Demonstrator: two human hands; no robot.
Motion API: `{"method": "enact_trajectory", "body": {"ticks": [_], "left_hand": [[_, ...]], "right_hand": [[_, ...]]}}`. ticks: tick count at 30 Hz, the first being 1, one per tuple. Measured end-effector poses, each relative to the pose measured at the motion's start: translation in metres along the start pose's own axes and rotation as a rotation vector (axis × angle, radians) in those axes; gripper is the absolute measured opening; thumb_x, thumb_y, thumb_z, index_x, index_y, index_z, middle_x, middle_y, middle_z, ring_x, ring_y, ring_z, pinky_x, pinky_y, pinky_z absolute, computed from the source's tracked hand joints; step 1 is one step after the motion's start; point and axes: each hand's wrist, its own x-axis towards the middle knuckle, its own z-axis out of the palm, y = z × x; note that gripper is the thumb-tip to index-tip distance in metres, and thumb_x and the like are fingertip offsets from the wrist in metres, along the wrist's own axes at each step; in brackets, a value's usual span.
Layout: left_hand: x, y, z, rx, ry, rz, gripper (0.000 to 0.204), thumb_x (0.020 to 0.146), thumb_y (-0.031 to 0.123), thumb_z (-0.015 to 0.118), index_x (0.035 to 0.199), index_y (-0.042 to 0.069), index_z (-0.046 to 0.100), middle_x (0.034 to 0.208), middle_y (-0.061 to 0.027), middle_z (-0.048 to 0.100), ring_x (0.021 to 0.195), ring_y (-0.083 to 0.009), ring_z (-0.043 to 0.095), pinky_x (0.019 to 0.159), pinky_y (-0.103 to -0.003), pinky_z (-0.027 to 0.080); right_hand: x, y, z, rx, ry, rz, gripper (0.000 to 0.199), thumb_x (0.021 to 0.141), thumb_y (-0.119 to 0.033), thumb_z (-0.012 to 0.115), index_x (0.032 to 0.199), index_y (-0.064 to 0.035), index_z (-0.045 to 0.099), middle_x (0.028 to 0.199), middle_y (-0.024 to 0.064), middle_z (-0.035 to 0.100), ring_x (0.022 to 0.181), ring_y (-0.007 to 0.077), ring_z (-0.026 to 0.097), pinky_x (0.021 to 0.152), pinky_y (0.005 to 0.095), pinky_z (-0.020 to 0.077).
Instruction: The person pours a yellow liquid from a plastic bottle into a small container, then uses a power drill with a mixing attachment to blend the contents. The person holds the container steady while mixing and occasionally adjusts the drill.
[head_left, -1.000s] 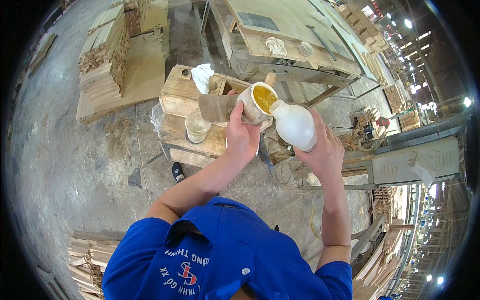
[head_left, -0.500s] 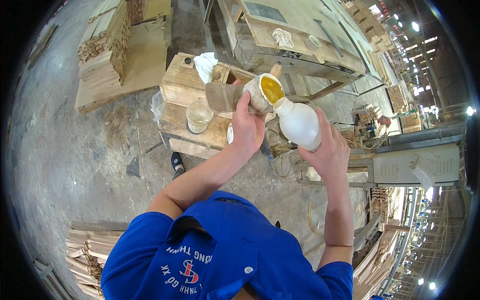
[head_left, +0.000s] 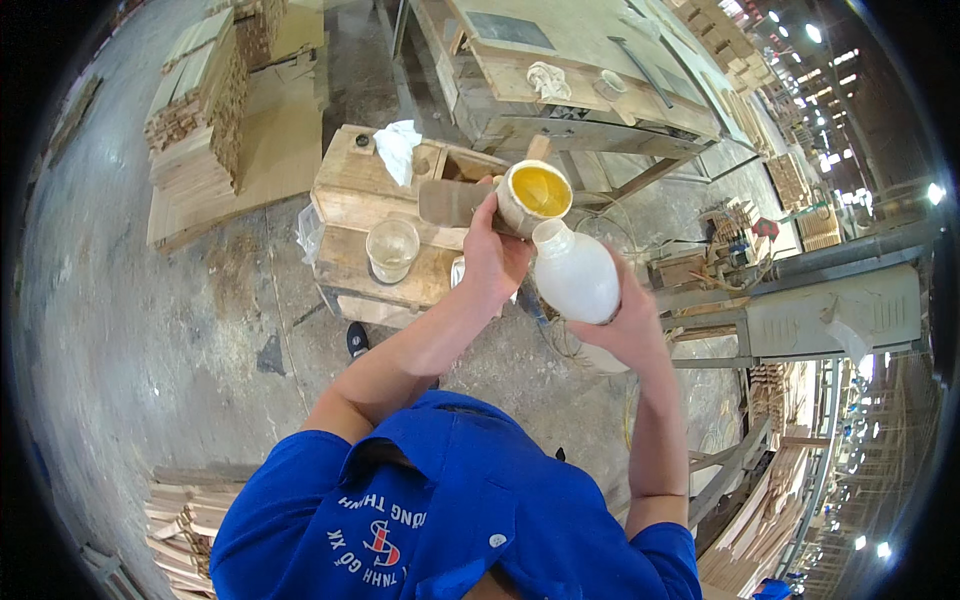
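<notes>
- Gripping a round, grubby cup [head_left: 533, 195] of yellow liquid, the left hand [head_left: 492, 262] was closed around its lower side and held it up above the wooden bench [head_left: 350, 205].
- Closed about the body of a white plastic bottle [head_left: 575, 275], the right hand [head_left: 628, 328] held it tilted, its neck pointing up at the cup's rim and touching or just short of it; which one could not be told.
- Cup and bottle were raised in front of the person in the blue shirt [head_left: 450, 510], over the concrete floor [head_left: 160, 330].
- On the bench below stood a clear glass jar [head_left: 392, 248], with a crumpled white cloth [head_left: 398, 148] lying further back.
- Stacked wooden slats [head_left: 200, 110] rested on a board to the left, well apart from the bench.
- Beyond the bench stood a large wooden worktable [head_left: 570, 70].
</notes>
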Motion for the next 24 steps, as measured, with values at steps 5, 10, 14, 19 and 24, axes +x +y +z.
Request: {"method": "enact_trajectory", "body": {"ticks": [5, 10, 14, 19, 24], "left_hand": [[0.03, 0.02, -0.025, 0.022, -0.036, -0.162, 0.04, 0.094, 0.029, 0.031, 0.129, 0.009, 0.036, 0.13, -0.0119, 0.042, 0.119, -0.0294, 0.043, 0.1, -0.048, 0.036], [0.052, 0.093, -0.033, 0.176, -0.021, -0.042, 0.043, 0.093, 0.029, 0.031, 0.128, 0.005, 0.038, 0.131, -0.0151, 0.04, 0.12, -0.0338, 0.04, 0.101, -0.055, 0.032], [0.058, 0.187, -0.041, 0.306, -0.046, 0.093, 0.04, 0.092, 0.028, 0.033, 0.125, 0.007, 0.042, 0.131, -0.0116, 0.043, 0.122, -0.0312, 0.039, 0.103, -0.055, 0.029], [0.05, 0.266, -0.047, 0.383, 0.032, 0.158, 0.04, 0.09, 0.028, 0.036, 0.125, 0.009, 0.044, 0.13, -0.0089, 0.045, 0.123, -0.0288, 0.039, 0.104, -0.054, 0.026], [0.049, 0.321, -0.061, 0.437, 0.194, 0.244, 0.041, 0.089, 0.031, 0.038, 0.123, 0.009, 0.046, 0.129, -0.0091, 0.046, 0.119, -0.0297, 0.043, 0.101, -0.055, 0.03]], "right_hand": [[0.009, 0.015, 0.045, 0.816, -0.018, 0.139, 0.085, 0.054, -0.017, 0.08, 0.126, 0.001, 0.038, 0.112, 0.0086, 0.055, 0.104, 0.02, 0.054, 0.089, 0.034, 0.0427], [0.05, 0.015, 0.076, 1.051, 0.292, 0.181, 0.069, 0.063, -0.012, 0.075, 0.121, 0.0004, 0.04, 0.107, 0.0094, 0.056, 0.092, 0.0179, 0.058, 0.08, 0.0326, 0.0476], [0.128, 0.002, 0.109, 1.167, 0.398, 0.182, 0.065, 0.063, -0.003, 0.072, 0.12, -0.0022, 0.04, 0.107, 0.0078, 0.055, 0.095, 0.0167, 0.056, 0.083, 0.0318, 0.0458], [0.218, 0.018, 0.183, 1.13, 0.642, 0.119, 0.072, 0.059, 0.0, 0.072, 0.121, -0.0046, 0.038, 0.111, 0.0075, 0.052, 0.102, 0.0174, 0.052, 0.089, 0.0308, 0.0426], [0.269, 0.018, 0.246, 0.384, 0.823, 0.31, 0.071, 0.055, 0.0, 0.072, 0.118, -0.0049, 0.041, 0.106, 0.0135, 0.049, 0.107, 0.0285, 0.045, 0.096, 0.0373, 0.034]]}}
